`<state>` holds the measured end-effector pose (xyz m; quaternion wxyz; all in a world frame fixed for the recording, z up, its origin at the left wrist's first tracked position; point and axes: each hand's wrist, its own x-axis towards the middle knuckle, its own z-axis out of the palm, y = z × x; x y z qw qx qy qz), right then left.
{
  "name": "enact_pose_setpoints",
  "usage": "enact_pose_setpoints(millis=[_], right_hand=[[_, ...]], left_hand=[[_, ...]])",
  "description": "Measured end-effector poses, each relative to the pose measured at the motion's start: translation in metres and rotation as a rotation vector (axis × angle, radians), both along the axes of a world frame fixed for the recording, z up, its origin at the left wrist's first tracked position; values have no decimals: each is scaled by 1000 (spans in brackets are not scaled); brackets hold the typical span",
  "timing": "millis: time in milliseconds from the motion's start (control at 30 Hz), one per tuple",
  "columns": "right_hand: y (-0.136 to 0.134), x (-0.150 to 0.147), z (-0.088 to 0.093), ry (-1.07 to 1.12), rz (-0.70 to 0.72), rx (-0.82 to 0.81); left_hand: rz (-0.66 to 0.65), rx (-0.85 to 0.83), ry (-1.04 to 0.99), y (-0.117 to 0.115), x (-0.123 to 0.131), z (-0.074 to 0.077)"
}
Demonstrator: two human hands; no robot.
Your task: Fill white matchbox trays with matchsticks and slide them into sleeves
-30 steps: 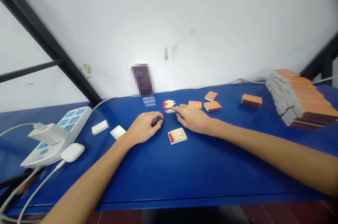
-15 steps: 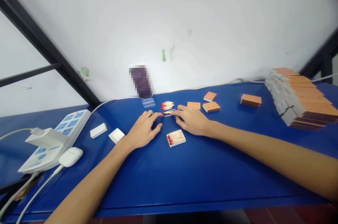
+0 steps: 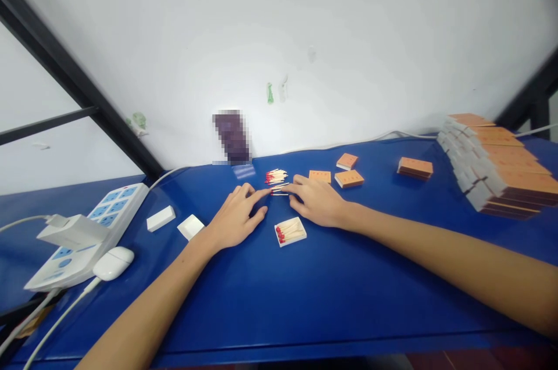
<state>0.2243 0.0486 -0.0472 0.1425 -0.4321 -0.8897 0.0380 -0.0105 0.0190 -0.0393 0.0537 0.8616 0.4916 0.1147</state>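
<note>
Several loose matches (image 3: 279,189) with red heads lie on the blue table, between my two hands. My left hand (image 3: 239,214) rests to their left, its index fingertip at the match heads and its thumb apart. From the right, my right hand (image 3: 317,200) reaches its index finger to the plain ends, the thumb held lower. Just beyond is a pile of matches (image 3: 276,176). Nearer to me sits a white matchbox tray (image 3: 290,232) with matches in it, heads to the left. Neither hand visibly grips anything.
Orange matchboxes (image 3: 349,178) lie right of the pile, and a big stack of matchboxes (image 3: 501,166) stands far right. At left are white trays (image 3: 161,218), a power strip (image 3: 126,201) and a white earphone case (image 3: 114,263). A blurred dark object (image 3: 233,135) leans against the wall.
The fingertips have shifted slightly at the loose matches, which lie a little differently between them. The view has moved slightly; the matchbox tray and boxes stay in place.
</note>
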Motion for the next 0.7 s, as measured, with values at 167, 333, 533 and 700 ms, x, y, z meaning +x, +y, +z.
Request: enact_pose_setpoints(millis=[167,333,533,700], right_hand=[[0,0,1,6,2,-7],[2,1,0,37,20,-17],[5,2,-3,99,33,-46],[13,0,-1,215,7,-158]], left_hand=[[10,1,-9,0,0,-1],[27,-7,-14,1,-1,-2],[36,-45,-21,6,-1,-2],[71,-56,9,11,3,-2]])
